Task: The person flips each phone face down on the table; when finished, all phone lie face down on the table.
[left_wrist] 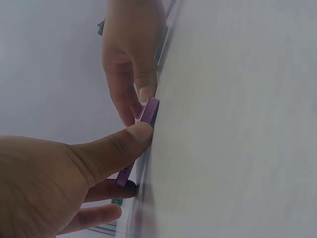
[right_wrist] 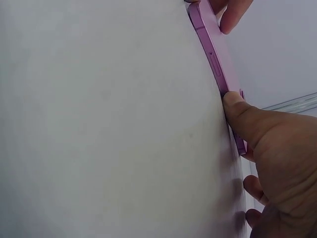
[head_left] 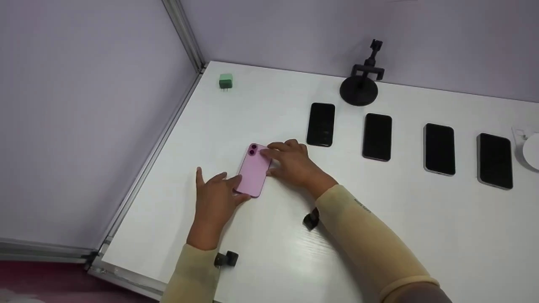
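Note:
A pink smartphone (head_left: 254,176) lies back up on the white table, its two camera lenses at the far left corner. My left hand (head_left: 214,201) pinches the near left corner, thumb on the bottom edge and a finger at the left side. The right hand (head_left: 298,166) grips the far right part, with its thumb on the long side and a finger over the back near the top. In the left wrist view the phone's purple edge (left_wrist: 148,110) shows beside the left thumb. The side with its buttons (right_wrist: 213,54) faces the right wrist view.
Several black-screened phones, the nearest phone (head_left: 321,125) among them, lie in a row to the right. Behind them stands a black phone stand (head_left: 358,90). A green charger plug (head_left: 225,81) sits at the far left corner, and a white round object (head_left: 532,151) at the right edge.

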`<state>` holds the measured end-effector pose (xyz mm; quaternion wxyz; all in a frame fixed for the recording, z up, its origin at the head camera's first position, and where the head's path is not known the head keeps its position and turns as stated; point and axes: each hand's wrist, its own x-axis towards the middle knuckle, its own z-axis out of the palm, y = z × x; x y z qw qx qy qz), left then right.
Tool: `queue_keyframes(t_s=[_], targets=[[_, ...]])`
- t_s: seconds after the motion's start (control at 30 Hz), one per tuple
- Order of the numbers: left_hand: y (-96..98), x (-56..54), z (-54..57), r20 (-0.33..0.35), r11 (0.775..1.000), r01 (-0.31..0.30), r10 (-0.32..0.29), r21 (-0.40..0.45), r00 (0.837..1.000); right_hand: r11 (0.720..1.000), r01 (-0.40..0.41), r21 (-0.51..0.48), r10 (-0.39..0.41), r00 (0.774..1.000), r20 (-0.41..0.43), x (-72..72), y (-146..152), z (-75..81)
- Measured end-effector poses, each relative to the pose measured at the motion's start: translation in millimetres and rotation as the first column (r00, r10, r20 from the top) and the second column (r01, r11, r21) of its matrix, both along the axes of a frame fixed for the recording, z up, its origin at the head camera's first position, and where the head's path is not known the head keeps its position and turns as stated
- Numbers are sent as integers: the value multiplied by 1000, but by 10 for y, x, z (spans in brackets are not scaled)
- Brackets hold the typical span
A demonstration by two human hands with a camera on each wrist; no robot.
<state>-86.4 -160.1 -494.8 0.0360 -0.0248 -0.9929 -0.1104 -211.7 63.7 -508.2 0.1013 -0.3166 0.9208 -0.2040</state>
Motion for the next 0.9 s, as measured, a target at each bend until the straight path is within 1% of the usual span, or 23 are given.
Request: queue_keyframes(t_s=[0.5, 0.67, 0.77, 0.83, 0.9], targets=[[-2, 13, -1, -17, 999, 6, -6, 50, 1000, 1000, 15, 6, -15, 1000, 9, 16, -3, 7], [-2, 16, -4, -10, 999, -6, 7, 43, 1000, 1000, 23, 15, -23, 1000, -3, -22, 38, 50], [0, 16, -8, -13, 999, -9, 9, 42, 1000, 997, 76, 28, -75, 997, -20, -105, 138, 118], [0, 18, -10, -16, 999, -6, 7, 41, 1000, 988, 147, 39, -145, 989, -36, -197, 246, 167], [-2, 22, -9, -15, 999, -3, 4, 37, 1000, 971, 234, 48, -231, 972, -49, -308, 379, 205]])
